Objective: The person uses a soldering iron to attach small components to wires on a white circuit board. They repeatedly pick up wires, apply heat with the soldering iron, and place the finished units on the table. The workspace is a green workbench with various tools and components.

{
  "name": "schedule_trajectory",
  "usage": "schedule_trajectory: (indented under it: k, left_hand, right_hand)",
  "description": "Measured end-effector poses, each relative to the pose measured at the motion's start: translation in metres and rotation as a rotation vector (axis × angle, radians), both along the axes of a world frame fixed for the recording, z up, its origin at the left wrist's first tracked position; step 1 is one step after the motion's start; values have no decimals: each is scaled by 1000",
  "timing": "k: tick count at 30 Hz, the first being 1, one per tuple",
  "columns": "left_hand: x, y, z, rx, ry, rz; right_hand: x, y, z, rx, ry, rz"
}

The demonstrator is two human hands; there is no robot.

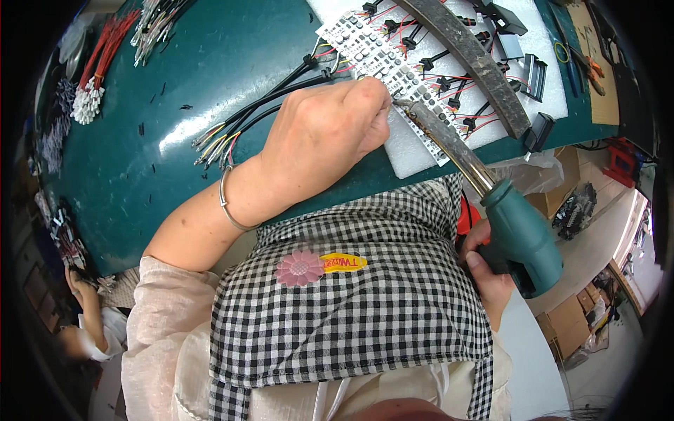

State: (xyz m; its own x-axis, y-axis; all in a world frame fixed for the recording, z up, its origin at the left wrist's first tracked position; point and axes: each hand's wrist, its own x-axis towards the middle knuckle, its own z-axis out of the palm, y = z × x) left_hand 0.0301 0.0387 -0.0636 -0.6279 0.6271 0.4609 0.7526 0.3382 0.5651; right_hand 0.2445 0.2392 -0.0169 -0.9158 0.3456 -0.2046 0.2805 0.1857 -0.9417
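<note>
My right hand (490,281) grips the dark handle of a green soldering gun (523,235). Its long metal barrel points up and left, and the tip rests at or just over a white circuit board panel (421,98) beside my left fingers. My left hand (326,130) is closed in a pinch at the panel's near edge; what the fingers hold is hidden. Black cables (270,102) with bared coloured wire ends run out from behind that hand to the left. Across the far side of the panel lies a curved dark metal bar (467,59), over several black leads with red wires.
A white foam sheet (414,158) lies under the panel on the green table (140,203). Black housings (535,76) stand at the right, near orange-handled pliers (595,76). Red wire bundles (105,56) lie far left. Another person's arm (88,302) shows at lower left.
</note>
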Motion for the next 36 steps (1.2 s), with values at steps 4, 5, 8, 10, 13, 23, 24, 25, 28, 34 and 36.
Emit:
schedule_trajectory:
  k: [4, 5, 8, 10, 13, 23, 24, 25, 28, 34, 36]
  left_hand:
    - [-1, 0, -1, 15, 17, 0]
    - [-1, 0, -2, 16, 17, -1]
    - [-1, 0, -2, 10, 8, 3]
    - [-1, 0, -2, 5, 6, 3]
    - [0, -1, -2, -2, 0, 2]
    - [0, 1, -1, -19, -9, -7]
    - [0, 0, -1, -20, -10, -11]
    - [1, 0, 0, -26, -14, -8]
    - [0, -3, 4, -50, -1, -4]
    - [-6, -33, 59, -436, -358, -149]
    - [-25, -49, 80, -579, -417, -242]
  right_hand:
    - [-1, -6, 2, 83, -25, -20]
    - [-1, -7, 3, 103, -43, -27]
    - [7, 6, -1, 349, -91, 182]
    - [11, 10, -5, 389, -80, 239]
    - [4, 6, -2, 67, 14, 51]
    - [-20, 8, 9, -387, 238, -145]
    - [-22, 5, 10, -382, 232, -151]
    - [-23, 4, 10, -377, 227, -156]
    - [-25, 12, 5, -410, 289, -52]
    - [-20, 31, 4, -429, 303, 3]
    - [-25, 33, 0, -447, 348, 12]
